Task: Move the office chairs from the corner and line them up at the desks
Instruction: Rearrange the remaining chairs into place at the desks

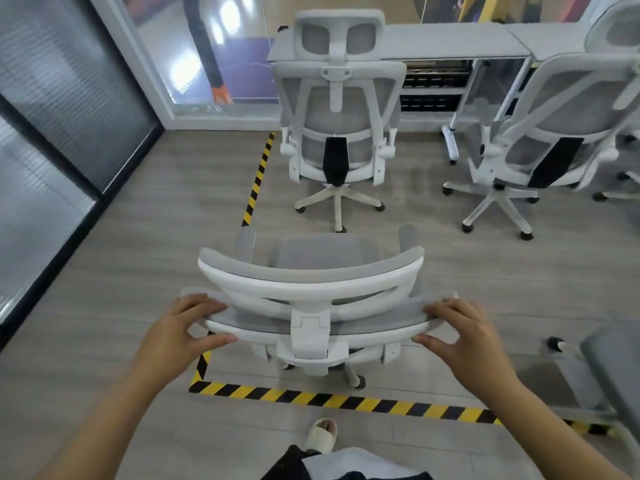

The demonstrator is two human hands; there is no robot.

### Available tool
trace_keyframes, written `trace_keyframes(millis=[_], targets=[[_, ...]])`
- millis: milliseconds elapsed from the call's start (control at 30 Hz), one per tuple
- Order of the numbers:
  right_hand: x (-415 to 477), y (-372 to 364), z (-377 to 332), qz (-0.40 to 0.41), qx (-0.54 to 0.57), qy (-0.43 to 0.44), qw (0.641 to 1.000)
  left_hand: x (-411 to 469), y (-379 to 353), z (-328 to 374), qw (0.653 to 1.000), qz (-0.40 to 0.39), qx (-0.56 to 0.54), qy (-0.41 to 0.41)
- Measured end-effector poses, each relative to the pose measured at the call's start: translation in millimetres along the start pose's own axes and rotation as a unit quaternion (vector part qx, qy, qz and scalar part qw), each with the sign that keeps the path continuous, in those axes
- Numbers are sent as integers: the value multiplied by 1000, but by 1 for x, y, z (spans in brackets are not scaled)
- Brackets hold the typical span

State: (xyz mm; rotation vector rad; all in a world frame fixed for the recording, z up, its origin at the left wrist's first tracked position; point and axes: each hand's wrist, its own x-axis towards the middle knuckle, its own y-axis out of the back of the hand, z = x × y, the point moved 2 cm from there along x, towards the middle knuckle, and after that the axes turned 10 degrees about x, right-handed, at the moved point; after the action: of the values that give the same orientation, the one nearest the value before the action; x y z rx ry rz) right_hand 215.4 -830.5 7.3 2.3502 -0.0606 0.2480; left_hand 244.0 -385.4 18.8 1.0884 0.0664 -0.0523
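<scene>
A white and grey mesh office chair (311,282) stands right in front of me, its back toward me. My left hand (187,327) grips the left end of its top rail, fingers over the top and thumb underneath. My right hand (460,329) grips the right end the same way. Straight ahead a second white chair (337,109) faces the grey desk (443,43). Another white chair (554,133) stands at the desk to the right.
Yellow-black hazard tape (343,400) marks a rectangle on the grey floor under the held chair. A glass wall (69,109) runs along the left. Part of another chair (613,368) and a castor (556,342) show at the right edge. My slippered foot (322,434) is below.
</scene>
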Motion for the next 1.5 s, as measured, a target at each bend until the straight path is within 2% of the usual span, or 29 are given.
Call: trace_keyframes(millis=[300, 467, 733, 967, 1033, 1133, 1200, 1267, 1333, 1400, 1500], targets=[[-7, -30, -23, 3, 24, 0, 1000, 9, 16, -37, 1000, 4, -23, -14], [-11, -21, -22, 16, 14, -19, 1000, 17, 11, -28, 999, -26, -4, -28], [-12, 1, -6, 24, 12, -46, 999, 18, -2, 1, 999, -10, 1, -53], [-21, -10, 2, 60, 7, -33, 998, 19, 3, 2, 998, 2, 9, -57], [-21, -9, -2, 77, 8, -13, 997, 16, 5, 4, 999, -18, 4, -41], [-22, -6, -2, 62, 16, 13, 998, 10, 17, 23, 997, -67, -45, 8], [-26, 1, 1, 59, 48, -12, 997, 10, 38, 49, 994, -19, -98, 49], [-32, 17, 1, 71, 71, -30, 994, 11, 64, 86, 997, 51, -34, 46], [-40, 44, 5, 92, 79, -45, 992, 10, 83, 128, 990, 60, 130, -5], [-53, 80, 11, 111, 79, -66, 989, 9, 85, 178, 971, 4, 232, -57], [-86, 140, 30, 141, 84, -88, 982, 0, 54, 276, 944, -99, 267, -164]])
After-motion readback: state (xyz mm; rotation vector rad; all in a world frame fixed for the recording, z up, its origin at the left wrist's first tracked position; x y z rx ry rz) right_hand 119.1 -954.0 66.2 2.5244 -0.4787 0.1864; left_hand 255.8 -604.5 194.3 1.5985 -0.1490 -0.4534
